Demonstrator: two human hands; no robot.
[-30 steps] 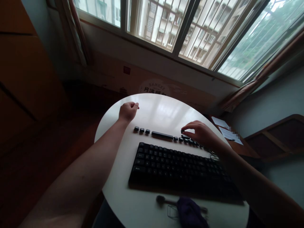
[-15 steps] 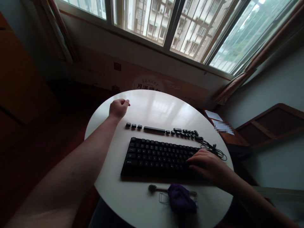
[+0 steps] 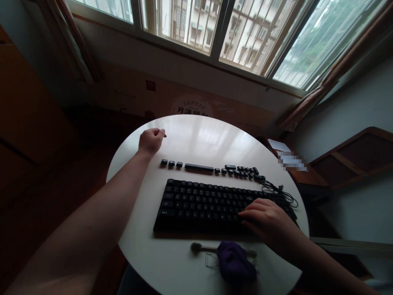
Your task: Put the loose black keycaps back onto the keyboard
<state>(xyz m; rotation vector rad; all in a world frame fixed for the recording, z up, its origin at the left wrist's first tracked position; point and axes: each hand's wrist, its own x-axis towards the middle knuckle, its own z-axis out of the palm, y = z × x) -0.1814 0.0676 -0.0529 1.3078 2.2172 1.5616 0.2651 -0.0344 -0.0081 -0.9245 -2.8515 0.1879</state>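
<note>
My left hand [image 3: 151,140] is closed in a fist above the far left part of the round white table [image 3: 135,246]. Its thumb lies against the curled fingers, and whatever may be inside is hidden. My right hand [image 3: 264,215] is over the right part of the black keyboard [image 3: 196,200]. Its fingertips are drawn together at the lower keys; I cannot make out what is between them. Behind the keyboard lies a row of loose keycaps [image 3: 172,164], with a long space bar keycap [image 3: 199,167] among them. The keyboard's bottom strip shows no keycaps.
A purple cloth [image 3: 235,262] lies near the table's front edge, over a brush [image 3: 196,247] and a thin wire frame [image 3: 211,260]. The coiled cable [image 3: 281,192] sits at the right. Papers [image 3: 278,145] rest on a wooden surface beyond the table.
My right hand has shifted slightly left and toward me over the keyboard. The left fist keeps its place, and the view has moved a little.
</note>
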